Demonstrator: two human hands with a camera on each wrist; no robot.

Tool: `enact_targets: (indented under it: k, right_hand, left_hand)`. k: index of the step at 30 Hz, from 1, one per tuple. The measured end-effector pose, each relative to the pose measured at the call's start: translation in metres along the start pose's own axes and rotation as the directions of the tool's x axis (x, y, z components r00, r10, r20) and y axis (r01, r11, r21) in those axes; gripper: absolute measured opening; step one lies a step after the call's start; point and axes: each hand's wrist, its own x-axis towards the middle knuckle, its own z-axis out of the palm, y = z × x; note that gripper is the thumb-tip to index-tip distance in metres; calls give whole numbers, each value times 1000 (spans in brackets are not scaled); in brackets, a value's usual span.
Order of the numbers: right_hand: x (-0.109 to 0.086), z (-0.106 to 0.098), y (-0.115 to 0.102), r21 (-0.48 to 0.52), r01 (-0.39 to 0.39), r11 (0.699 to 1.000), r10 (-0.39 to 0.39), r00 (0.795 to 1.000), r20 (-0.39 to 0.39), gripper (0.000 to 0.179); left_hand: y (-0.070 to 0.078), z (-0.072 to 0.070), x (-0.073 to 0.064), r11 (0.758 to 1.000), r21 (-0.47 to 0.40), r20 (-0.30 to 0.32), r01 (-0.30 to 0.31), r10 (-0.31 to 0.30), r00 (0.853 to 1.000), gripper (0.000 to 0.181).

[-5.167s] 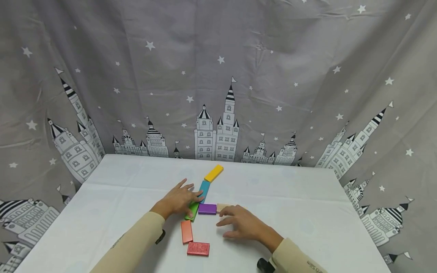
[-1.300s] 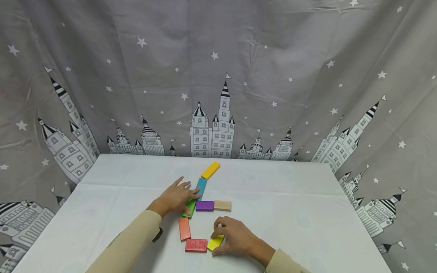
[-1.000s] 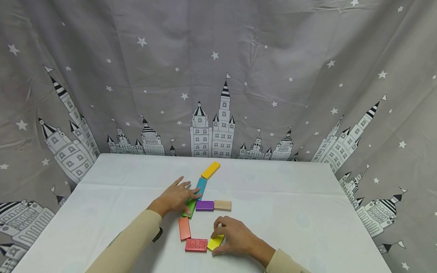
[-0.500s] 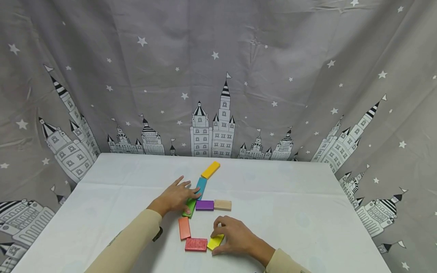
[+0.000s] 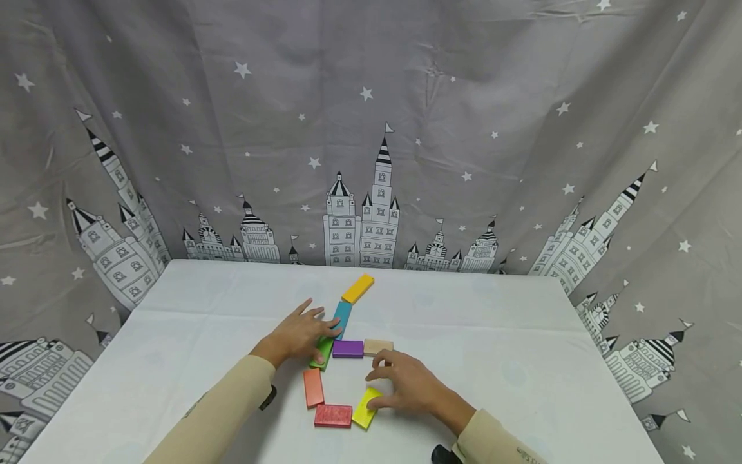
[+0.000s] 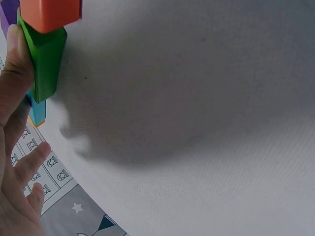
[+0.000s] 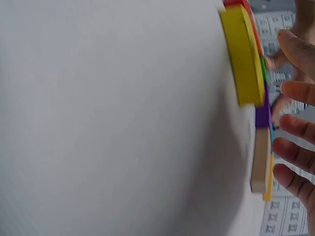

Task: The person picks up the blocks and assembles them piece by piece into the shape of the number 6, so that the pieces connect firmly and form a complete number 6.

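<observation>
My left hand (image 5: 297, 335) rests over the wooden blocks, its thumb on the green block (image 5: 322, 354) and a fingertip on the blue block (image 5: 342, 317). Its other fingers are spread out. My right hand (image 5: 411, 383) hovers at the yellow block (image 5: 364, 412), thumb near its upper end and fingers apart from it; the right wrist view shows the fingers spread, gripping nothing. The yellow block lies tilted against the right end of the red block (image 5: 333, 416). Beyond the right fingers lie the purple block (image 5: 348, 350) and the natural wood block (image 5: 377, 347).
An orange block (image 5: 313, 388) lies between the green and red ones. At the far end sits an amber block (image 5: 358, 288), touching the blue one. All lie flat on a white-covered table (image 5: 493, 348); behind it hangs a grey castle-print curtain (image 5: 440, 129).
My right hand has brought in the yellow block beside the red one, then let go of it and moved slightly up and away. My left hand has stayed on the green and blue blocks.
</observation>
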Motion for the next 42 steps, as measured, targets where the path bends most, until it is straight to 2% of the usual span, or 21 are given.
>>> enact_targets:
  k: [4,8,14,22,29,37,42]
  right_hand:
    - [4,-9,11,-28,13,1000,-13,1000,-28,37]
    - [10,-16,22,-54,31,998,-32,999,-19,34]
    - [24,-22,37,-86,88,992,-82,994,68,32]
    - [43,-26,43,-74,156,985,-139,970,198,37]
    - [51,-24,47,-57,141,988,-122,957,264,41]
    - [51,-23,49,-29,145,989,-133,957,259,43]
    - [49,-23,48,1,116,993,-112,958,266,46]
  left_hand:
    - [0,0,0,1000,-3,6,1,-1,1000,70]
    - [0,1,0,1000,-3,6,3,-3,1000,70]
    - [-1,2,1,1000,-6,4,4,-4,1000,70]
    - [0,1,0,1000,-1,-3,0,0,1000,70]
    - [0,2,0,1000,10,-2,6,-6,1000,69]
    - [0,2,-1,1000,2,-7,-1,1,1000,69]
    - [0,1,-2,1000,10,-9,0,1,1000,69]
